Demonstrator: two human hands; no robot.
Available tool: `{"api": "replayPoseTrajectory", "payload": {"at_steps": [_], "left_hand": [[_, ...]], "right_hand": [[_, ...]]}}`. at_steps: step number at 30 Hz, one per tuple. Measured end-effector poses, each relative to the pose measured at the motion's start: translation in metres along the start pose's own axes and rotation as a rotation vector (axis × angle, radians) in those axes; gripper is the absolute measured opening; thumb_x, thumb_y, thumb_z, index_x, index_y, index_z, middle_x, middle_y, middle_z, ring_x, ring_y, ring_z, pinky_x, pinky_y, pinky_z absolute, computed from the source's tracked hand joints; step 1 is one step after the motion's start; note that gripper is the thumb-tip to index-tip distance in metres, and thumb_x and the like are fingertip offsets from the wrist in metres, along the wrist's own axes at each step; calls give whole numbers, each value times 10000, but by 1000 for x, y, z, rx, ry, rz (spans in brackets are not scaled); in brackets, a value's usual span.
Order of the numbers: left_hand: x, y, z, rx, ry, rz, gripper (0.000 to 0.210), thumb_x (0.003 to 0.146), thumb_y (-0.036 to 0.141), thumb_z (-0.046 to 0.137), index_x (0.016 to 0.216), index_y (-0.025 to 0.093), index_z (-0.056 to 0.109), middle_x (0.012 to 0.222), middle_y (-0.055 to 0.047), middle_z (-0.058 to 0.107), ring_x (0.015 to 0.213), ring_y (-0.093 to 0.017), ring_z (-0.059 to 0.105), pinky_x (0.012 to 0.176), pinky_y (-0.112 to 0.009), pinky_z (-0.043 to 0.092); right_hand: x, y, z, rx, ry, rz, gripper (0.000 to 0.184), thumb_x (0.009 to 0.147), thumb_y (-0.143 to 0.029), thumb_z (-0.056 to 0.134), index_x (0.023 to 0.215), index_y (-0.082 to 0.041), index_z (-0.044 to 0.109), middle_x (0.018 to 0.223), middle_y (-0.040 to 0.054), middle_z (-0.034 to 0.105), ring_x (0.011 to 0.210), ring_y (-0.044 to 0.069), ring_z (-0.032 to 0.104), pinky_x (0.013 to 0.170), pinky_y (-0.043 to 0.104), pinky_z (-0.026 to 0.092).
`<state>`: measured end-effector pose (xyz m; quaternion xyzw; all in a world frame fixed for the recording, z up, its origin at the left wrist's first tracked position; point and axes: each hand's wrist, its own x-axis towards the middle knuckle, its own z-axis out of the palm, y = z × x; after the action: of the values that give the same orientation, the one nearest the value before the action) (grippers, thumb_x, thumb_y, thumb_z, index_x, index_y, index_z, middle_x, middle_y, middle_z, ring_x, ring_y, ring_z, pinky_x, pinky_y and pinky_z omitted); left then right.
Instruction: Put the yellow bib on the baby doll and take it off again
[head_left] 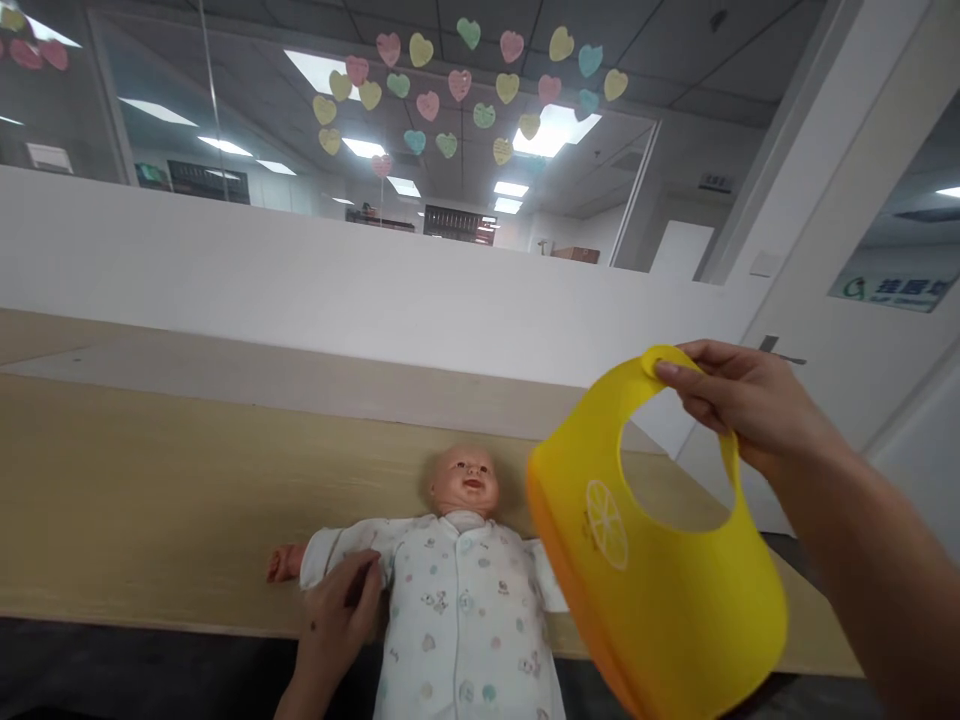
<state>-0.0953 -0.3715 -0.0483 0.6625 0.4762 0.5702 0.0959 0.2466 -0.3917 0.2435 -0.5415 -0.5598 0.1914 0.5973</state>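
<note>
Yellow bib (690, 600) hangs above the pale tabletop (187, 470), right of the doll (459, 600), neck opening uppermost, long axis tilted, orange edge (574, 600) toward the lower left; smooth-looking, it bears a white citrus-slice print (606, 525). The right hand (757, 400) has its fingers pinched on the neck strap; the left hand's (341, 615) curl at the doll's sleeve (322, 552), any grip impossible to tell
</note>
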Motion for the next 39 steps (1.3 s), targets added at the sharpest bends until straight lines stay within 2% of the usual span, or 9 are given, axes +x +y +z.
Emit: {"api": "replayPoseTrajectory", "payload": {"at_steps": [10,14,18,23,25,28,30,34,39], "left_hand": [[2,7,0,120,-102,-13,216,814,351,450,702,224,583,560,26,638,478,-129,590,499,-225,467],[3,9,0,128,-138,10,216,817,346,446,696,228,580,551,32,641,464,-129,591,494,-223,467],[3,8,1,137,-124,20,191,814,333,456,709,230,577,507,51,620,417,-120,576,450,-206,440],[0,6,3,150,-92,39,162,811,308,467,722,232,579,481,68,603,394,-109,568,425,-193,419],[0,4,4,165,-80,57,157,813,307,471,730,231,581,488,69,611,397,-107,572,421,-191,418],[0,3,4,177,-70,79,157,815,318,474,745,231,585,497,69,619,406,-108,580,422,-189,423],[0,3,4,185,-70,85,163,817,323,472,745,234,588,495,69,620,400,-109,578,417,-188,422],[1,3,3,209,-64,79,172,816,337,472,750,237,595,522,59,644,422,-118,600,435,-188,439],[2,3,0,238,-93,58,199,810,372,477,753,237,611,545,51,666,462,-135,629,454,-194,469]], "right_hand": [[52,43,7,-58,160,46,173,641,-242,760,701,-141,633,492,-40,478,397,36,346,362,190,248],[73,70,-7,-43,288,117,163,646,-231,745,719,-148,626,454,-55,454,384,47,341,377,203,270],[78,126,-38,-41,428,244,199,642,-264,735,729,-160,590,460,-49,451,415,67,373,426,235,315],[53,227,-73,-273,692,410,210,690,-256,640,860,-138,601,548,-12,502,492,141,494,514,291,415],[38,264,-87,-377,693,473,235,658,-237,656,866,-131,628,545,30,539,578,213,563,591,342,445],[17,308,-108,-754,539,500,230,726,-285,581,909,-158,638,696,118,635,813,313,628,705,397,461],[5,327,-120,-809,508,532,228,732,-297,570,910,-170,636,817,158,660,899,343,626,725,410,465],[-11,343,-138,-786,488,602,286,736,-316,567,984,-186,620,944,152,672,940,324,628,750,393,480],[-17,340,-152,-733,548,602,399,684,-219,584,1070,-127,627,985,161,669,926,308,622,772,380,468]]}}
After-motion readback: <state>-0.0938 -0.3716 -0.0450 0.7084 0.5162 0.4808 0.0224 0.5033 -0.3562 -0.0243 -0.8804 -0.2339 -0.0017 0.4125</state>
